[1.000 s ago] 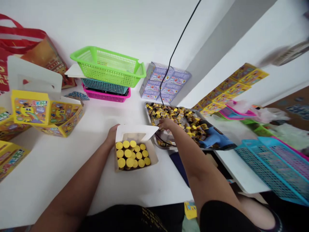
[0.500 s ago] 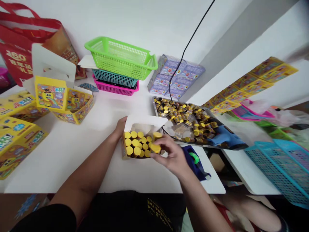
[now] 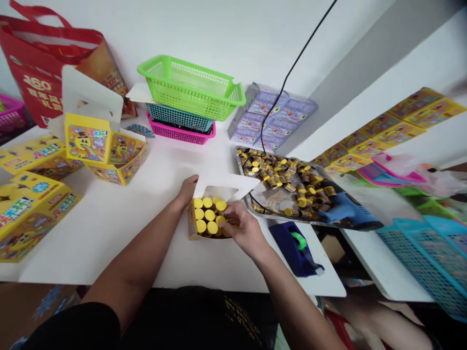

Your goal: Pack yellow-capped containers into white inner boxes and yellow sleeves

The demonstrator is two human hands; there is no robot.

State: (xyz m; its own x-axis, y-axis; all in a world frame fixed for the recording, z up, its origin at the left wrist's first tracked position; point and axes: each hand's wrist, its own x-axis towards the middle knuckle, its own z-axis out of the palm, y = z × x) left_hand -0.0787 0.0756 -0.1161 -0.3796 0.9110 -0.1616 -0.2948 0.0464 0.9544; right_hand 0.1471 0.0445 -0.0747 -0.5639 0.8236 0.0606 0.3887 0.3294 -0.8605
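An opened carton (image 3: 192, 228) with a raised white lid flap (image 3: 241, 183) stands on the white table, holding several small tubs with round yellow lids (image 3: 209, 215). My left hand (image 3: 188, 188) grips the carton at its back left corner, its fingertips partly hidden behind the flap. Inside the carton's right side, my right hand (image 3: 242, 227) has its fingers curled at the yellow-lidded tubs, covering some of them. Just beyond the carton, a metal tray (image 3: 241, 163) holds a heap of similar small tubs (image 3: 284, 177).
A blue tape dispenser (image 3: 292, 250) lies right of my right hand. A blue tool (image 3: 346, 211) rests on the tray, and a black cable (image 3: 282, 87) hangs into it. Stacked baskets (image 3: 189, 92), yellow cartons (image 3: 36, 214) and purple boxes (image 3: 272, 114) stand around. Another person's arm (image 3: 383, 323) shows lower right.
My right hand has moved left and down into the carton with the yellow-lidded tubs it held above the right side. The view has shifted slightly; my left hand stays at the carton.
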